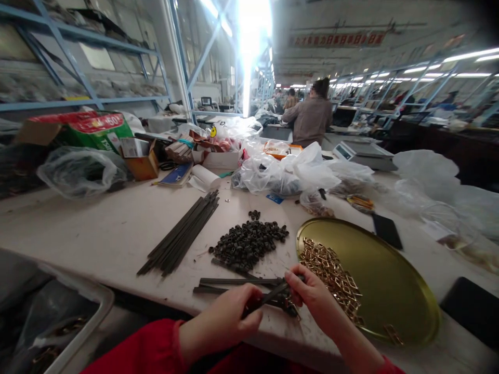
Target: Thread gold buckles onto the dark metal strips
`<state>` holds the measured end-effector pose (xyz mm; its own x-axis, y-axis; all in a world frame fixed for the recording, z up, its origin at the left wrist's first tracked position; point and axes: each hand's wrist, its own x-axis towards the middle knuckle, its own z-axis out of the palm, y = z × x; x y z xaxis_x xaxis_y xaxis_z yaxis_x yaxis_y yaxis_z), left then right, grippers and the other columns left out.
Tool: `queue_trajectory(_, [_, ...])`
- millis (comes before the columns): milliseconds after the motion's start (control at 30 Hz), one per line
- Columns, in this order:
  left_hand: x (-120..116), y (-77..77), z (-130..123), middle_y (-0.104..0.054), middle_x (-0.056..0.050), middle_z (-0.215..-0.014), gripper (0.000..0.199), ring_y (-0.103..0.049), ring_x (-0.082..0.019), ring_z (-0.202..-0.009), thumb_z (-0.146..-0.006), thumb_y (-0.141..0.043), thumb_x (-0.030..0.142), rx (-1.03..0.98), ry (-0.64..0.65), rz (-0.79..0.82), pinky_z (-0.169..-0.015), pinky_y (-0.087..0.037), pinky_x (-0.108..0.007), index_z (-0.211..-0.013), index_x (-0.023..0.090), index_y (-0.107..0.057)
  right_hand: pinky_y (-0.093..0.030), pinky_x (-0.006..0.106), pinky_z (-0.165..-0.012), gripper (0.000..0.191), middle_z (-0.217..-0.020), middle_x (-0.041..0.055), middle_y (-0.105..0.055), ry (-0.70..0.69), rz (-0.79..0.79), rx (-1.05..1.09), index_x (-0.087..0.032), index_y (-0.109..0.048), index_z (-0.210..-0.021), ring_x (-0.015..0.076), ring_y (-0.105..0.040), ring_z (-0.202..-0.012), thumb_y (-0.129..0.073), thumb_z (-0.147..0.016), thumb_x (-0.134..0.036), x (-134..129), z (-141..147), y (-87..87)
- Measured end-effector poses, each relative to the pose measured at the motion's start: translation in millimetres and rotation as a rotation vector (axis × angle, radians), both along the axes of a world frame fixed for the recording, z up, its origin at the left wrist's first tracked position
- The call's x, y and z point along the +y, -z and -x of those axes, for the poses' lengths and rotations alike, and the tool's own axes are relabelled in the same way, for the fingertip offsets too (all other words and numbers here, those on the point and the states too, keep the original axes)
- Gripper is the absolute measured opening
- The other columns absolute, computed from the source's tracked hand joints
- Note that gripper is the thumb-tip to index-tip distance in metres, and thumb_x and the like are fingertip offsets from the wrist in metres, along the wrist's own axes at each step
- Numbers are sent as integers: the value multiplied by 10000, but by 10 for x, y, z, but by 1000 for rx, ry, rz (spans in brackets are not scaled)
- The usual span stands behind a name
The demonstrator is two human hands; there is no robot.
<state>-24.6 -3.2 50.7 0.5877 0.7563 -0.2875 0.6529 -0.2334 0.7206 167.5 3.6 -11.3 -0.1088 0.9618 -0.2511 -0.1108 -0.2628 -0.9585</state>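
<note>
My left hand (pixel 230 314) is closed around one end of a narrow dark strap (pixel 272 295). My right hand (pixel 310 291) pinches the same strap farther along, near the table's front edge. Below my right fingers hang a metal buckle and dark strap ends, partly hidden. More dark strips (pixel 226 282) lie flat just behind my hands. Beyond them is a heap of small black loops (pixel 249 244). To the right, a round gold tray (pixel 393 270) bears a pile of gold-coloured rectangular buckles (pixel 331 272). A bundle of long dark strips (pixel 183 231) lies to the left.
Clear plastic bags (pixel 288 169) and an open white box (pixel 218 158) stand along the back. A scale (pixel 362 153) sits at the back right. Dark flat objects (pixel 387 231) lie beside the tray. A white bin (pixel 83 337) is at lower left. Another person (pixel 312 114) stands farther off.
</note>
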Motion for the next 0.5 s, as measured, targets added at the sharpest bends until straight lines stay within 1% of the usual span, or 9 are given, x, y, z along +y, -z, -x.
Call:
queue_trajectory(100, [147, 139, -119, -614, -26, -790, 209, -554, -116, -589, -811, -405, 268, -238, -141, 401, -519, -418, -221, -946, 154, -516, -281, 197, -380, 357, -441, -86, -417, -93, 6, -86, -207, -430, -692, 77, -348, -365, -489, -770, -550, 138, 3, 48])
queue_trajectory(133, [198, 193, -144, -605, -16, -734, 223, -524, -97, -510, -820, -392, 299, -282, -201, 495, -457, -385, -206, -930, 147, -512, -305, 204, -379, 355, -470, -69, -456, -113, -38, -205, -205, -448, -728, 89, -384, -371, -404, -815, -546, 225, -19, 71])
queue_trajectory(200, [295, 285, -163, -594, -7, -667, 282, -466, -71, -415, -827, -385, 373, -372, -318, 640, -393, -324, -189, -920, 135, -504, -387, 230, -440, 384, -595, -10, -561, -121, -185, -555, -191, -494, -825, 123, -500, -461, -239, -889, -471, 457, -101, 134])
queue_trajectory(233, [341, 317, -157, -598, -8, -656, 310, -453, -63, -395, -821, -398, 402, -429, -365, 707, -381, -308, -184, -926, 130, -504, -420, 243, -504, 377, -669, 17, -596, -113, -283, -787, -187, -513, -848, 137, -550, -540, -214, -905, -410, 593, -152, 176])
queue_trajectory(267, [384, 340, -146, -602, -11, -645, 328, -446, -56, -384, -811, -418, 418, -485, -408, 769, -375, -298, -179, -926, 123, -507, -437, 264, -588, 316, -745, 45, -616, -105, -327, -913, -182, -531, -846, 162, -582, -648, -282, -896, -370, 733, -202, 224])
queue_trajectory(300, [423, 354, -131, -606, -14, -632, 334, -441, -50, -377, -799, -442, 422, -531, -446, 815, -371, -289, -174, -915, 117, -515, -433, 287, -658, 250, -808, 71, -621, -98, -351, -1003, -176, -544, -832, 189, -588, -741, -347, -877, -324, 869, -245, 277])
queue_trajectory(367, [490, 363, -103, -605, -12, -600, 326, -427, -41, -360, -779, -481, 413, -590, -508, 865, -355, -262, -167, -885, 109, -527, -405, 327, -717, 161, -854, 117, -615, -97, -354, -1120, -157, -557, -811, 238, -576, -822, -436, -839, -259, 1103, -292, 384])
queue_trajectory(433, [535, 362, -89, -602, -9, -577, 307, -415, -36, -347, -769, -495, 398, -611, -548, 886, -342, -237, -165, -862, 107, -533, -390, 340, -691, 135, -828, 143, -612, -106, -350, -1222, -139, -559, -807, 263, -577, -798, -468, -827, -235, 1259, -291, 475])
queue_trajectory(500, [561, 359, -87, -603, -7, -567, 291, -409, -34, -342, -764, -492, 381, -607, -576, 887, -337, -223, -164, -857, 109, -535, -378, 332, -649, 114, -802, 149, -611, -123, -350, -1303, -129, -559, -816, 267, -581, -755, -491, -819, -220, 1337, -268, 531])
